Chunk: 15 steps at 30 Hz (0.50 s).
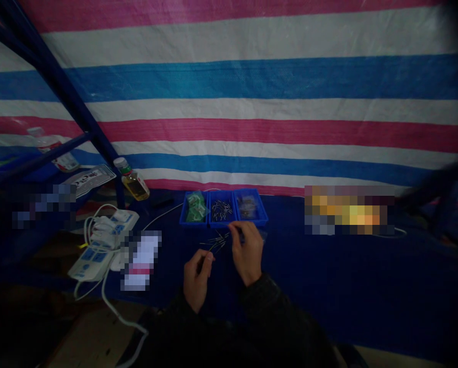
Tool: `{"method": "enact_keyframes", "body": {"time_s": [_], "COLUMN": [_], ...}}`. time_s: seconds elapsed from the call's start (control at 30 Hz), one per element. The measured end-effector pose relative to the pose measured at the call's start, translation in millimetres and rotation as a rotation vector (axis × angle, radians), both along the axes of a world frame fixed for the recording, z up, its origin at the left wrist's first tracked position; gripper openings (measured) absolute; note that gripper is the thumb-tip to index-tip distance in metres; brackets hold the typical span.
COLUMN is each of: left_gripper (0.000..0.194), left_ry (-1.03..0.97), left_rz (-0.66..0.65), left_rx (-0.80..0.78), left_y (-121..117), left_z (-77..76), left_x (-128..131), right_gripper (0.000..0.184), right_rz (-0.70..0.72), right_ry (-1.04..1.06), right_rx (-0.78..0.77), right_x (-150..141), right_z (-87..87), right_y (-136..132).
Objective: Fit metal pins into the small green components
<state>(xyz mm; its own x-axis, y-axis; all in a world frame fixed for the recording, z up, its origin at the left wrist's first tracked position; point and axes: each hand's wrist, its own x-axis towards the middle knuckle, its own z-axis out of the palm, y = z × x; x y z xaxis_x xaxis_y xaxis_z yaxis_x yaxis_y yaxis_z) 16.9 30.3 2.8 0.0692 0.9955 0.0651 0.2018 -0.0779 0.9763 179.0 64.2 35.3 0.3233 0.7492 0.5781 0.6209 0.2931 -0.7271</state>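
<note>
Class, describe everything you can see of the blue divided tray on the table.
The blue plastic tray is a shallow, open-topped row of three compartments, lying flat on a dark blue cloth. The left one holds a green packet, the middle a heap of thin metal pins, the right a bag of small brownish parts. The right hand is just in front, apparently not touching it.

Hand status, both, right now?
Left hand: closed in a pinch, apparently on a thin metal pin.
Right hand: fingers pinched together; cannot tell if holding anything.
</note>
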Motion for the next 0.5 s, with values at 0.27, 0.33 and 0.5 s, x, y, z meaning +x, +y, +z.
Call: {"method": "enact_keyframes", "body": {"time_s": [0.27,0.33,0.5], "left_gripper": [0.033,0.033,0.033], "left_ry": [0.013,0.005,-0.005], "left_rz": [-0.016,-0.016,-0.018], "left_rx": [0.015,0.010,0.014], "left_y": [-1,-1,-1], "left_z": [3.1,4.1,5.2], "left_x": [1,1,0], "right_gripper": [0.023,0.020,0.018], "right_rz": [0.039,0.157,0.238], "right_ry": [-0.229,-0.305,-0.448], "right_rx": [-0.095,-0.115,-0.205], "right_x": [12,15,15], "right_z": [-12.6,-23.9,-39.6], "right_y": [13,-1,-19]}}
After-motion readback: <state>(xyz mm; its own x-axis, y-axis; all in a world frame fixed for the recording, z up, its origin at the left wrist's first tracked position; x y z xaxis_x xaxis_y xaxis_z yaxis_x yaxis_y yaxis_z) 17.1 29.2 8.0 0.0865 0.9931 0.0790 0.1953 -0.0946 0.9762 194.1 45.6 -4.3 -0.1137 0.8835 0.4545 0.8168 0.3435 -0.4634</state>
